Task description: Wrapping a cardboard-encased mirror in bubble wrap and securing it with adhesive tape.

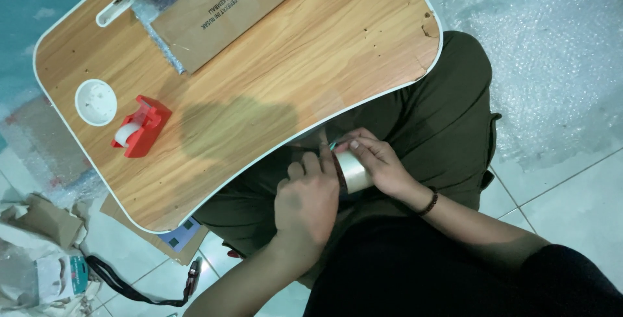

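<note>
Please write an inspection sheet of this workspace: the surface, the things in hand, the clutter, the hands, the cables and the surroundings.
Surface: wooden lap table with white rim, worn and chipped at one corner.
Things in hand: roll of clear tape, held over the lap, off the table.
Clutter: red tape dispenser, white round cup recess, cardboard box on bubble wrap.
Hands: left hand with fingers at the roll's edge; right hand grips the roll.
Cables: nothing seen; only a black strap on the floor.
Surroundings: tiled floor, bubble wrap sheet, torn cardboard and bags at the lower left.
</note>
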